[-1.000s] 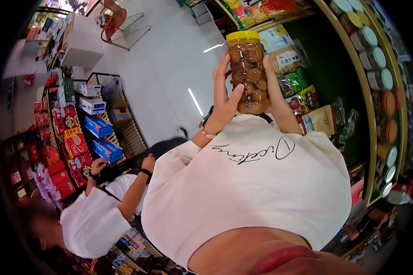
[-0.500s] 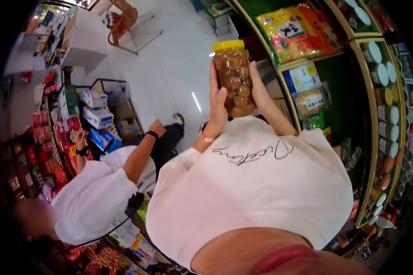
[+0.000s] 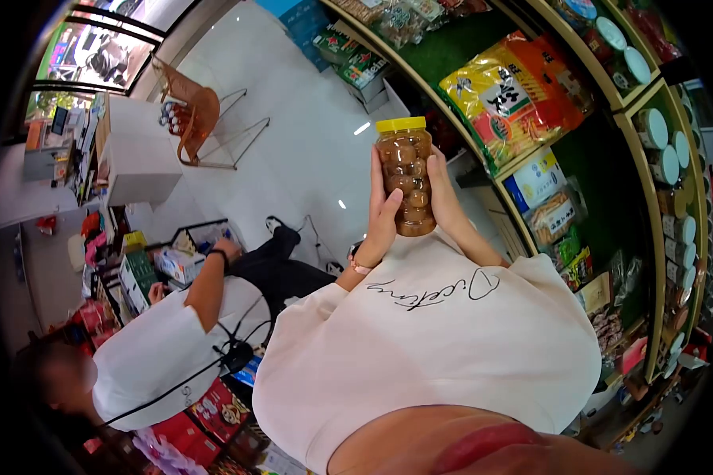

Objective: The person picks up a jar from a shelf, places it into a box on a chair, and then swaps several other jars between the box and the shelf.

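A clear jar point(image 3: 405, 178) with a yellow lid point(image 3: 401, 124) stands upright in front of my chest. Round brown pieces in dark liquid fill it. Its left side is held by my left hand point(image 3: 386, 215), which has the thumb across the front and a bracelet at the wrist. On the opposite side, my right hand point(image 3: 445, 192) presses against the jar with the fingers mostly hidden behind it. Both hands are closed around the jar.
Shelves with a yellow and orange bag point(image 3: 511, 99) and several lidded jars point(image 3: 664, 165) rise on my right. Another person in a white shirt point(image 3: 170, 340) is on my left beside stacked goods. A brown chair point(image 3: 198, 115) and a white counter point(image 3: 139, 150) stand farther off.
The jar, still between my hands, sits lower in view. The camera view has shifted, showing more of the windows and chair. The other person's arm and legs have moved.
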Motion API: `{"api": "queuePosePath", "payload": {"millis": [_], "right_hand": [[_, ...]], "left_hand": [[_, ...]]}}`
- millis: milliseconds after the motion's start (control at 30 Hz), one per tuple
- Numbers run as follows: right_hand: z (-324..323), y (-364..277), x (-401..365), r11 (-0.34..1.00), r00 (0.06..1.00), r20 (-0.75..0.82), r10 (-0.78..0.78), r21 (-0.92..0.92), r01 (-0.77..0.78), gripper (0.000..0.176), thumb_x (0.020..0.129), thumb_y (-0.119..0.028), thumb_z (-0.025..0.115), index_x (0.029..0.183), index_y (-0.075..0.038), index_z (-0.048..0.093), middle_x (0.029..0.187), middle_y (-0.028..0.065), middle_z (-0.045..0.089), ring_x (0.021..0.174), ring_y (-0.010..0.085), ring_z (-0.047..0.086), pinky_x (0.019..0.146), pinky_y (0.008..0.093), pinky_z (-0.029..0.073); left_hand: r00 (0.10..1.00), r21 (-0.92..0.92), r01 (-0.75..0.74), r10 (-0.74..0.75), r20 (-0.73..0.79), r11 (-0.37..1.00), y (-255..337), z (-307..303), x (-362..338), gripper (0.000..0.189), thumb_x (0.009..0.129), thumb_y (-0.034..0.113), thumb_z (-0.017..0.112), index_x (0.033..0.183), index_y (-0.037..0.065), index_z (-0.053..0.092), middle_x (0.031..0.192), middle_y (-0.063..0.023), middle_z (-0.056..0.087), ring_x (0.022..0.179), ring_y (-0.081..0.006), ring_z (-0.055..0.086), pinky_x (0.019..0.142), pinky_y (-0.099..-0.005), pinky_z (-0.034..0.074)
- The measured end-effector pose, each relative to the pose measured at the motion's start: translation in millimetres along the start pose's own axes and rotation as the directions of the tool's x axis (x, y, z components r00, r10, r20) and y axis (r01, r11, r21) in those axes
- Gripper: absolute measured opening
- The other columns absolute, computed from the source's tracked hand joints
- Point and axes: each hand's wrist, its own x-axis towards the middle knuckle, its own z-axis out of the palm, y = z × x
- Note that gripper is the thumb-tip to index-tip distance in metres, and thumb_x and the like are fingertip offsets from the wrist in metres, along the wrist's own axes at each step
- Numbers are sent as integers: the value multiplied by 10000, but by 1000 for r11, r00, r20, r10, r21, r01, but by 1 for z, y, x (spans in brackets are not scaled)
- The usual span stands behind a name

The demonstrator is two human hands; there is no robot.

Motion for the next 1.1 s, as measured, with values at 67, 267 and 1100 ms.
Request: {"api": "queuePosePath", "payload": {"millis": [67, 267, 1100], "right_hand": [[0, -2, 30, 995, 996, -15, -88, -39, 87, 568, 963, -399, 319, 1390, -47, 193, 1369, 181, 314, 1266, 260, 332, 1040, 328, 254], [-6, -38, 130, 948, 955, -141, -263, -223, 228, 604, 952, -349, 315, 1443, -92, 76, 1436, 189, 253, 1273, 321, 356, 1036, 346, 277], [-72, -203, 416, 721, 644, -328, -691, -252, 645, 722, 879, -289, 554, 1439, -117, 131, 1201, 161, 526, 1049, 212, 537, 904, 307, 414]], "left_hand": [[999, 15, -5, 4, 39, 1000, -3, -7, 32, 750, 882, 211, 449, 1436, 9, -13, 1494, -156, 68, 1372, -246, 123, 1100, -318, 117], [976, 128, -91, 63, 208, 988, 8, -18, 165, 747, 868, 68, 457, 1436, 15, -24, 1481, -150, 107, 1354, -232, 156, 1095, -322, 136], [428, 286, -879, 368, 826, 381, 151, 31, 605, 588, 667, 405, 738, 1077, 9, 592, 979, -159, 630, 853, -287, 632, 766, -338, 491]]}}
